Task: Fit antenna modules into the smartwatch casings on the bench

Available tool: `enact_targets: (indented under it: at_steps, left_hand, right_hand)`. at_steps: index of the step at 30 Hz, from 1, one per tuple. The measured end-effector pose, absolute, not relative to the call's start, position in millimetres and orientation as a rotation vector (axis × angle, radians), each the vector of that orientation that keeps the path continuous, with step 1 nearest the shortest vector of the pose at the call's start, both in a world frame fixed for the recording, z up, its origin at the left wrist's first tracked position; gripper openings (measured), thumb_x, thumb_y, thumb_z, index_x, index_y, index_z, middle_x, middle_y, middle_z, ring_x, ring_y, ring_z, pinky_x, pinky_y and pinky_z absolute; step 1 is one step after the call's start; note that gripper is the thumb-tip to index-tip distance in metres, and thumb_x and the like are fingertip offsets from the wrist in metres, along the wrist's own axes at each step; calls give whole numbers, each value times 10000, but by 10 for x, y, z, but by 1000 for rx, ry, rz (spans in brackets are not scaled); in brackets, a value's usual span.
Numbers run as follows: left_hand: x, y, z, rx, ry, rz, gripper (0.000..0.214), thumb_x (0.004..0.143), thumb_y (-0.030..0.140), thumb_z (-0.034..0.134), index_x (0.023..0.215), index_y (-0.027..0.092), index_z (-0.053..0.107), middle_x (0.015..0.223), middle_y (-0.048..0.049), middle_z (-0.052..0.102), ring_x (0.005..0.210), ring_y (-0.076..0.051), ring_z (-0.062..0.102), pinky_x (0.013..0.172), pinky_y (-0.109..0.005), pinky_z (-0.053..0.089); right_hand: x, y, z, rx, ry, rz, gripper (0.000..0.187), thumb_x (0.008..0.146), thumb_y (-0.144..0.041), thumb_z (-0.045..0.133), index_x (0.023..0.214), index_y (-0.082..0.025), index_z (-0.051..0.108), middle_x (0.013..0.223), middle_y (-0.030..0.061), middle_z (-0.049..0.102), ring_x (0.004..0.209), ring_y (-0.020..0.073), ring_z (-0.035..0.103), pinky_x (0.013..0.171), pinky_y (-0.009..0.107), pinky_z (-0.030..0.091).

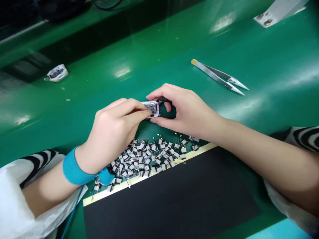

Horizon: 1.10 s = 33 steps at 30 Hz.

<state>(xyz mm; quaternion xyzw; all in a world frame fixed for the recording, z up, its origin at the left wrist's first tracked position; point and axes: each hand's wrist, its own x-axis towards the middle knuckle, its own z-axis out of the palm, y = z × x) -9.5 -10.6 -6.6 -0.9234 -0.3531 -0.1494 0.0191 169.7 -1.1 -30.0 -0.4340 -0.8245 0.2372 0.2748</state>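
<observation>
A small white-cased circuit board (155, 108) is between my hands in the middle of the view, its components facing up. My left hand (118, 122) covers its left part, thumb and fingertips closed on it. The thumb and index finger of my right hand (183, 108) pinch the casing from its near and far edges, with the other fingers curled behind. Something black (163, 99) shows beside those fingers; I cannot make out what it is. Just below lies a heap of small grey-and-black parts with short leads (149, 157).
Tweezers (219, 76) with white tips lie at the right on the green work surface (154, 73). Another white-cased piece (57, 73) sits at the far left. A black sheet (169, 199) with a yellow edge lies nearest me. A metal bracket (276, 15) stands at top right.
</observation>
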Motion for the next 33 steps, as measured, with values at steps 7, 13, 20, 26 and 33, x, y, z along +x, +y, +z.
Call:
enact_targets:
  at_steps: [7,13,20,26,33]
  left_hand:
    - [-80,-114,-62,-2841,-1111,-447,159,852,180,429,871,234,577,906,28,598,811,-148,554,667,-267,457]
    - [-76,-116,-73,-2832,-1136,-468,176,858,186,421,877,230,590,886,27,596,806,-145,552,659,-255,443]
    - [-67,-111,-68,-2860,-1142,-473,191,849,172,428,891,242,600,888,17,590,795,-151,545,650,-261,433]
    - [-58,-115,-66,-2861,-1191,-485,206,852,159,423,878,249,607,885,22,589,783,-134,545,659,-246,428]
    - [-44,-104,-77,-2848,-1158,-572,168,813,134,496,872,194,641,840,1,605,742,-129,559,633,-223,434]
  right_hand:
    - [1695,-9,-291,-1187,-2229,630,287,697,-233,601,962,-167,510,887,-28,528,815,123,543,702,254,449]
    - [1691,-5,-297,-1168,-2213,638,280,700,-258,596,943,-153,506,859,-32,517,818,130,549,712,275,448]
    - [1696,-3,-296,-1162,-2215,642,285,708,-284,587,958,-177,499,871,-35,516,835,139,553,711,295,459]
    - [1697,1,-295,-1176,-2244,586,286,705,-276,584,956,-173,491,867,-45,514,828,122,548,694,269,449]
    - [1697,0,-283,-1157,-2246,591,269,696,-220,609,930,-155,493,885,-3,538,753,100,535,645,227,448]
